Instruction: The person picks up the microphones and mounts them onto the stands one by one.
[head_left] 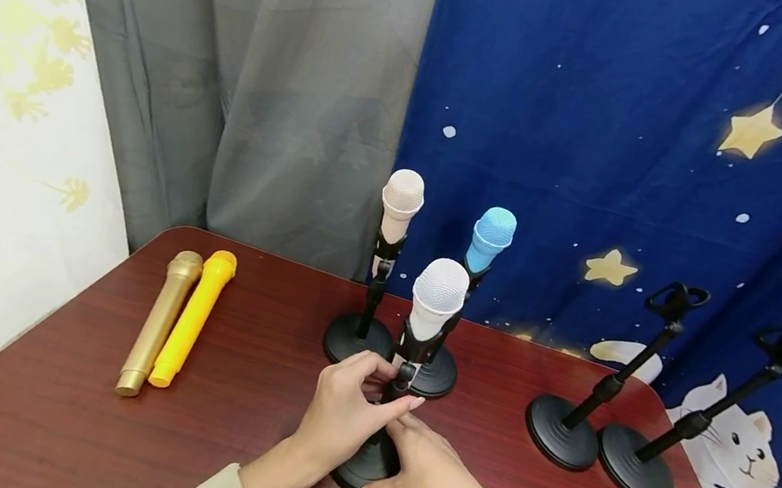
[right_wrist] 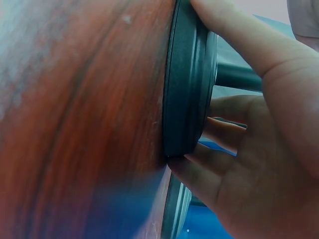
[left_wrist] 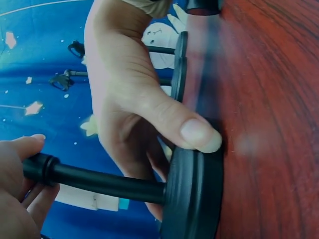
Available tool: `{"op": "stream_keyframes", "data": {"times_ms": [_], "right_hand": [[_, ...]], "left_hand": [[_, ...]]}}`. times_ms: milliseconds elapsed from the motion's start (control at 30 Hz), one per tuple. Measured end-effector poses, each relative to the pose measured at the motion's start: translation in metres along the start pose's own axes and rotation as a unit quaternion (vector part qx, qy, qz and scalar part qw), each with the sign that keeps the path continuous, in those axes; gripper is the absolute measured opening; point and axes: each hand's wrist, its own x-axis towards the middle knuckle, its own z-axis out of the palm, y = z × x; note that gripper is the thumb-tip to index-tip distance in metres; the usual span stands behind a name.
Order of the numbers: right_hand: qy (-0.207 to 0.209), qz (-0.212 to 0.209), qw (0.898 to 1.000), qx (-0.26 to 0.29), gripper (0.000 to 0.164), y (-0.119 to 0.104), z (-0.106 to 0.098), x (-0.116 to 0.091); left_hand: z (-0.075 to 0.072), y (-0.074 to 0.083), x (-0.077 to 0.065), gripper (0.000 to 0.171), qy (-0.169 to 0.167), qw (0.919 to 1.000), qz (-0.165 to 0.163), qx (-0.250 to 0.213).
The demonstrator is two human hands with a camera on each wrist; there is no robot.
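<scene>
- A person's left hand (head_left: 343,410) is pinching the pole (left_wrist: 109,183) of the front stand between thumb and fingers, just below its clip.
- The right hand (head_left: 428,473) is gripping the rim of the round base (right_wrist: 188,92), thumb on one side and fingers curling around the other.
- Above both hands, a white microphone (head_left: 439,293) is sitting head-up in the front stand's clip; the base is apparently resting flat on the table (head_left: 265,326).
- By all appearances, the hands are placing or steadying the loaded stand; the next move would be calling for a level base and a gentle, even release.
- Close behind, a pale pink microphone (head_left: 402,199) and a blue microphone (head_left: 493,234) are standing in stands of their own.
- Well to the right, a bare stand (head_left: 562,432) and a second bare stand (head_left: 635,466) are waiting side by side.
- Well to the left, a gold microphone (head_left: 157,327) and a yellow microphone (head_left: 193,322) are lying next to each other, seemingly the remaining pair to mount.
</scene>
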Motion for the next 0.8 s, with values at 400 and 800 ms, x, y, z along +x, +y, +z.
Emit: {"op": "stream_keyframes", "data": {"times_ms": [400, 800], "right_hand": [[-0.015, 0.004, 1.000, 0.011, 0.096, 0.002, -0.001, 0.002], [-0.013, -0.005, 1.000, 0.015, 0.097, 0.001, -0.002, 0.002]], "left_hand": [[-0.022, -0.009, 0.021, 0.029, -0.211, 0.9659, -0.085, -0.123], [-0.025, -0.022, 0.028, 0.024, -0.301, 0.9331, -0.029, -0.195]]}}
